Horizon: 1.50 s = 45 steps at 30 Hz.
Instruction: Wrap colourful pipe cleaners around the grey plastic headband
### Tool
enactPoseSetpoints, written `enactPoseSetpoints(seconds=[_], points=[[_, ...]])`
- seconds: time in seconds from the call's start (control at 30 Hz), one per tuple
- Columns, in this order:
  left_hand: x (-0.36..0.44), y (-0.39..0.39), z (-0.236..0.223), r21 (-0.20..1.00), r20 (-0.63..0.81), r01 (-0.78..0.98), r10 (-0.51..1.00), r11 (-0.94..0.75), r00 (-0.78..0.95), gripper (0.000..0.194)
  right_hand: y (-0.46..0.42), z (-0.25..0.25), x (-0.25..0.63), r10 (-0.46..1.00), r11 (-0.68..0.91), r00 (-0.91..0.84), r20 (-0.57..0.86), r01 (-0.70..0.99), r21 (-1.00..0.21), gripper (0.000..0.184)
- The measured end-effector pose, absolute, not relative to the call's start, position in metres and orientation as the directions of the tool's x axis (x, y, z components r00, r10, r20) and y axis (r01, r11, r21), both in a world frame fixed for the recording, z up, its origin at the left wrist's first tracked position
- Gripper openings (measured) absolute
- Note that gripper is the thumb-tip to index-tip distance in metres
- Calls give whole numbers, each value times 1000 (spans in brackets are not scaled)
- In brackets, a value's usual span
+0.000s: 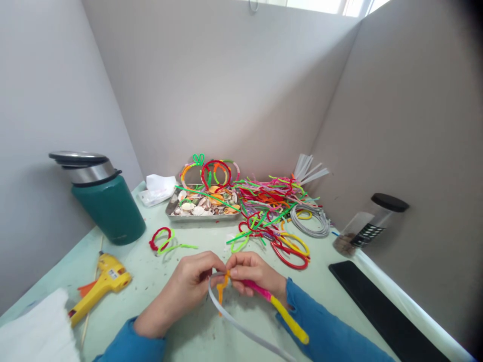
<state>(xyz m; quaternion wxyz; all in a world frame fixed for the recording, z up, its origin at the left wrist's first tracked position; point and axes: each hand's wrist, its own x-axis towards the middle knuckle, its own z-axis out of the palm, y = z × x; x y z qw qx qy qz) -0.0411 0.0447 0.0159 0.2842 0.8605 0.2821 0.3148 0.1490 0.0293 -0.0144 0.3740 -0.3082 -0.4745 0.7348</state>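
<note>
A thin grey headband point(241, 329) curves toward me, with pink and yellow pipe cleaner point(285, 314) wound around its other arm. Between my fingertips, an orange pipe cleaner point(222, 289) is looped on the band, its loose end hanging down. My left hand point(192, 281) is closed, pinching the grey part beside the orange loop. With thumb and fingers, my right hand point(254, 274) grips the band near the pink winding, touching the orange pipe cleaner. My fingers hide part of the band.
Behind my hands are a metal tray point(204, 217) of seashells, piled pipe cleaners point(264, 196) and a grey coil point(311, 221). At left stand a green bottle point(107, 208) and a yellow glue gun point(101, 284). A clear jar point(368, 229) and black strip point(381, 306) are at right.
</note>
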Motion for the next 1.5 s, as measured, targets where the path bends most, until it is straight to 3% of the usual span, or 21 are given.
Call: enactPoseSetpoints(seconds=[0.4, 0.63, 0.97, 1.17, 1.5], points=[[-34, 43, 4, 793, 330, 333, 820, -510, 468, 15, 28, -21, 143, 923, -106, -385, -9, -231, -967, 18], [-27, 43, 4, 933, 154, 246, 909, -263, 389, 22, 25, -20, 134, 969, 2, -245, 16, -57, -998, 16], [-27, 45, -5, 937, 74, 309, 956, -164, 283, 29, 24, -24, 130, 975, 114, -199, 100, 58, -992, 13], [-29, 45, 0, 927, 106, 305, 933, -218, 344, 26, 25, -20, 133, 979, 8, -205, 9, -8, -1000, 16], [-30, 45, 5, 974, 182, 53, 899, -221, 398, 17, 28, -21, 140, 958, -73, -288, -17, -186, -980, 21]])
